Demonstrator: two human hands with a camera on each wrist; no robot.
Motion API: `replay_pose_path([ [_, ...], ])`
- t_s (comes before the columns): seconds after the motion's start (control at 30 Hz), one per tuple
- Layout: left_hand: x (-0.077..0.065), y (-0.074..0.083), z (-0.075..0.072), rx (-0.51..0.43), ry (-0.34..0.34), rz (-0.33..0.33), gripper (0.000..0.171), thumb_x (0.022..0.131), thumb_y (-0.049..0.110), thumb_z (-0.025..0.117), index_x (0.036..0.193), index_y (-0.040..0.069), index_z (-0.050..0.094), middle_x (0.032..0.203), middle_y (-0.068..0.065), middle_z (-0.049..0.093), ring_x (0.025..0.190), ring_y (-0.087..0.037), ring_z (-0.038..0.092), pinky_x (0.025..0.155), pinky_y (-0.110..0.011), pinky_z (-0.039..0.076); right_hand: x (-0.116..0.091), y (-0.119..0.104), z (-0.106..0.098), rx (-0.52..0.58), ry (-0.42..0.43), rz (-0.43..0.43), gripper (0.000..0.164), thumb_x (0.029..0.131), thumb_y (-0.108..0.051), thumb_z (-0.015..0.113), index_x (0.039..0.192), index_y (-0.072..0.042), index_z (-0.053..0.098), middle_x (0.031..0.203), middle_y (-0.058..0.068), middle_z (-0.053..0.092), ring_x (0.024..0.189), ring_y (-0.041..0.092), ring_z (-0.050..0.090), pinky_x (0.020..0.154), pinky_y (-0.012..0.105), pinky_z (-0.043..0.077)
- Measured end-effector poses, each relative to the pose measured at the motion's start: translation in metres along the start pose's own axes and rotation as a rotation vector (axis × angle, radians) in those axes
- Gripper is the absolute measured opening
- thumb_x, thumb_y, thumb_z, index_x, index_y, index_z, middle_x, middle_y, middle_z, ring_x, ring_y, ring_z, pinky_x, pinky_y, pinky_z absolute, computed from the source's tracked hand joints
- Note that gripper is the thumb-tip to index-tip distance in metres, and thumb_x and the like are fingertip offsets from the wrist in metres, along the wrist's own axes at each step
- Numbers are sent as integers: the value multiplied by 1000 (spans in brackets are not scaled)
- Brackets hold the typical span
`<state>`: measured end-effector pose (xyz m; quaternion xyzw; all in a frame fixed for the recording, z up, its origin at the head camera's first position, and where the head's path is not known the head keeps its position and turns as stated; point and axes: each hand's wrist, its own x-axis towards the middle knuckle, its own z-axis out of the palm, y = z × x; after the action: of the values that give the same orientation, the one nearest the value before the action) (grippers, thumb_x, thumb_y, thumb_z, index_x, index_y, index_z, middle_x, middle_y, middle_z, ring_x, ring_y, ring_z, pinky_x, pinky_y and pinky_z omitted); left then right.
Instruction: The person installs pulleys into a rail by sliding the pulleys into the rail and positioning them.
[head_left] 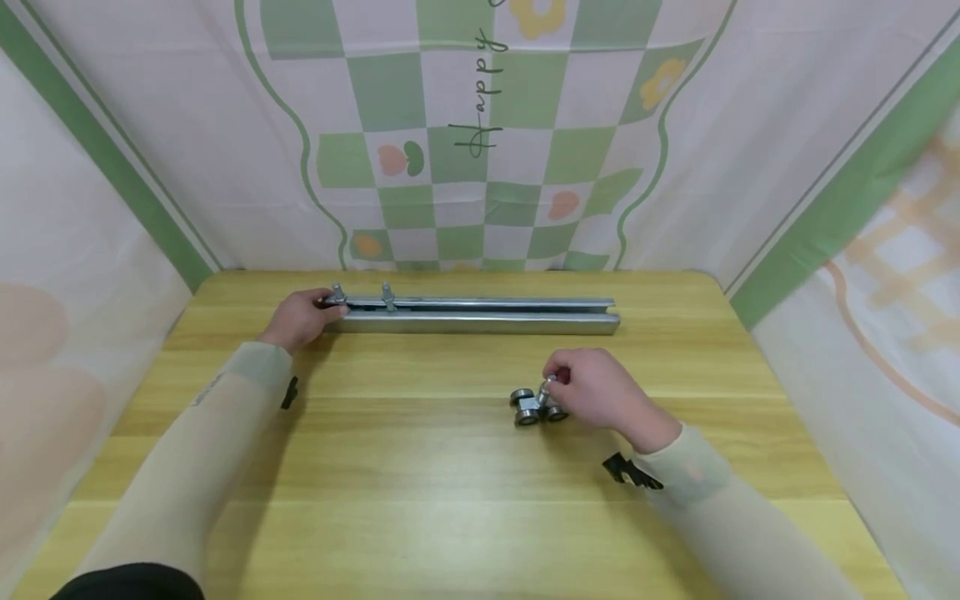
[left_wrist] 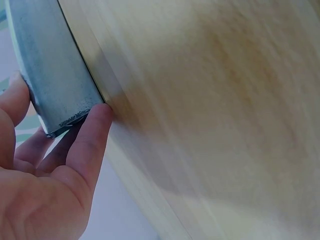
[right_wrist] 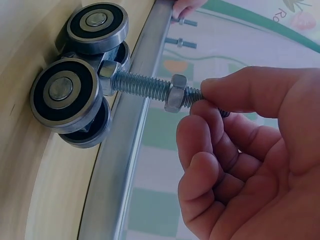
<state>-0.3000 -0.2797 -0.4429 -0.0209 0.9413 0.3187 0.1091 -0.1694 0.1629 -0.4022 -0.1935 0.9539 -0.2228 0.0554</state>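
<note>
A long galvanized steel track with a slot along its top lies across the far part of the table. At its left end my left hand grips it, thumb and fingers on either side of the end in the left wrist view. Two threaded bolts stand up out of the slot near that hand. Closer to me, a roller trolley with several bearing wheels sits on the table. My right hand pinches the tip of its threaded bolt between thumb and forefinger. A hex nut sits partway along that bolt.
The wood-grain table reaches back to a hanging cloth with green checks and flowers. More cloth hangs along the left and right sides. Black strips show by both cuffs.
</note>
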Motion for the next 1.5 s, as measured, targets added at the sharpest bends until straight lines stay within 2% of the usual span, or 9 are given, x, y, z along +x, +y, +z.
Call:
replay_pose_path([
  [0.43, 0, 1, -1, -4, -6, -17, 70, 99, 47, 59, 153, 6, 39, 151, -25, 39, 122, -37, 43, 106, -54, 33, -4, 26, -12, 28, 50, 92, 13, 93, -15, 65, 100, -6, 71, 82, -2, 65, 74, 16, 59, 70, 39, 51],
  [0.67, -3, 3, 0, -10, -4, -20, 69, 100, 45, 58, 153, 6, 38, 147, -24, 43, 116, -36, 45, 101, -53, 37, -6, 40, -18, 39, 66, 136, 15, 94, -14, 63, 102, -4, 71, 85, 1, 65, 76, 19, 59, 69, 39, 50],
  [0.9, -4, 3, 0, -11, -4, 3, 68, 101, 45, 58, 153, 5, 38, 143, -24, 48, 112, -35, 48, 98, -51, 39, -10, 53, -26, 44, 81, 189, 17, 95, -14, 63, 105, -2, 70, 87, 4, 65, 75, 21, 58, 67, 39, 49],
  [1.07, -5, 1, -1, -16, -8, -2, 69, 100, 45, 58, 153, 5, 38, 141, -23, 49, 109, -34, 51, 95, -49, 41, -13, 63, -31, 28, 101, 197, 18, 94, -14, 64, 105, -1, 70, 89, 6, 66, 78, 23, 59, 71, 43, 49],
  [1.3, -5, 2, -1, -8, -13, -3, 70, 100, 47, 57, 154, 6, 37, 146, -24, 45, 114, -35, 47, 99, -52, 38, -19, 77, -39, 32, 118, 242, 20, 94, -13, 63, 107, 1, 68, 91, 9, 67, 80, 25, 59, 72, 44, 49],
  [1.5, -5, 4, -1, -16, -12, -5, 70, 100, 45, 58, 153, 5, 37, 142, -23, 48, 110, -34, 49, 95, -49, 40, -25, 92, -45, 34, 138, 289, 25, 97, -16, 62, 112, 4, 66, 98, 14, 67, 85, 29, 60, 73, 46, 50],
])
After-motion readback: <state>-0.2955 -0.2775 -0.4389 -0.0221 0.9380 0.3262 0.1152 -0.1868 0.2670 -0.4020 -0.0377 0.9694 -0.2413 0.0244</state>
